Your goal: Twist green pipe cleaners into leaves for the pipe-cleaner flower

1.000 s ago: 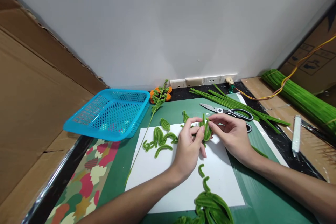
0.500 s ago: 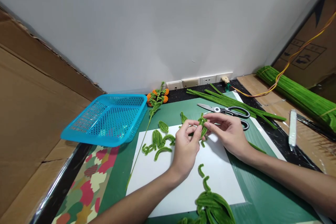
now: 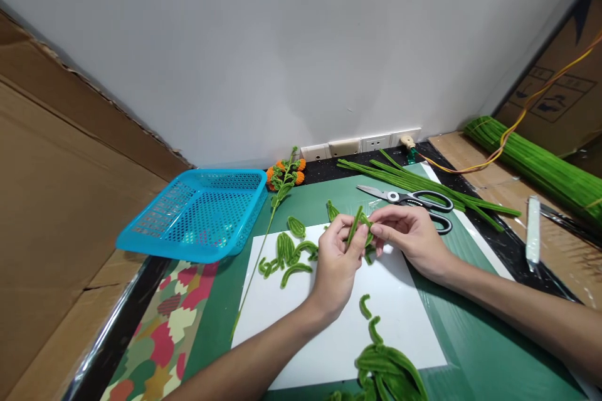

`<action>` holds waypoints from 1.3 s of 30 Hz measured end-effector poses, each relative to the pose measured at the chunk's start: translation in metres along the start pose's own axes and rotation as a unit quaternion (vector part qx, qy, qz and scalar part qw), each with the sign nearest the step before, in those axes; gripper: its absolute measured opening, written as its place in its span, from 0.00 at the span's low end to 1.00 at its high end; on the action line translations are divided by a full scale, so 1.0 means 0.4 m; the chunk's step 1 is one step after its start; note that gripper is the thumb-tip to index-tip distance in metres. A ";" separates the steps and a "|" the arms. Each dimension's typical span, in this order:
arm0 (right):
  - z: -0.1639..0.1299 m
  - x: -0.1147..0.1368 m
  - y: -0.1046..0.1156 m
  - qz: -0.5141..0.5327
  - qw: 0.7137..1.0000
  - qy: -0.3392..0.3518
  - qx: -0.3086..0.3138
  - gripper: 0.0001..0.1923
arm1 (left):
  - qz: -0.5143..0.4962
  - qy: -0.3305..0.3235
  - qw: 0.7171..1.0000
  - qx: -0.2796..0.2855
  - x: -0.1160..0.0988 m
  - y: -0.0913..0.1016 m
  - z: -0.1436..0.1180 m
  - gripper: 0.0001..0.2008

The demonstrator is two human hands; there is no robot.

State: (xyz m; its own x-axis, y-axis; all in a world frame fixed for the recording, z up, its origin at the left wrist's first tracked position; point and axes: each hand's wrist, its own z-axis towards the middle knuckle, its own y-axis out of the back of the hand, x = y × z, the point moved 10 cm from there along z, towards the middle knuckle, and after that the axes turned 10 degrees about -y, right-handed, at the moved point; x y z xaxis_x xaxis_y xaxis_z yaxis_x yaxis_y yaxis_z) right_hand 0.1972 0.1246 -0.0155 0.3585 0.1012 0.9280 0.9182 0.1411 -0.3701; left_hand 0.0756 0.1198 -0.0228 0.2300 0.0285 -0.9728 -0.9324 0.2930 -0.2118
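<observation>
Between both hands, above the white sheet (image 3: 329,351), is a green pipe cleaner leaf (image 3: 367,230). My left hand (image 3: 339,263) is closed, thumb and fingers pinching it, with a straight fuzzy piece sticking up. My right hand (image 3: 411,239) pinches the leaf's right side between thumb and fingertips. Left of my left hand lie several finished-looking leaves (image 3: 285,249) and curved green pieces (image 3: 297,270). Two short curled pieces (image 3: 375,329) and a heap of bent green pipe cleaners (image 3: 390,366) lie nearer to me.
Black-handled scissors (image 3: 397,198) lie behind my right hand, beside long green pipe cleaners (image 3: 437,189). A blue basket (image 3: 235,250) stands left, near an orange-flowered stem (image 3: 268,225). A thick green bundle (image 3: 540,163) and a white-handled tool (image 3: 533,232) are at right, with a cable (image 3: 517,116).
The leaf has turned in my fingers, and a straight piece now points up from my left hand. The whole view has shifted slightly, so things appear a little further right.
</observation>
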 end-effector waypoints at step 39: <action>0.006 -0.027 -0.017 -0.029 0.995 -0.064 0.075 0.22 | 0.000 0.023 0.998 0.058 -0.001 -0.021 -0.004 0.19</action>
State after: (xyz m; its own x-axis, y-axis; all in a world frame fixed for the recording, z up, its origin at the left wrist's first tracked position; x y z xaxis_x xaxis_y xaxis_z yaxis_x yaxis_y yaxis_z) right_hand 0.1867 0.1247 -0.0229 0.2728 0.2117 0.9385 0.8975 0.2953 -0.3275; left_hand 0.0829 0.1159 -0.0209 0.2150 -0.0153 -0.9765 -0.8931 0.4015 -0.2029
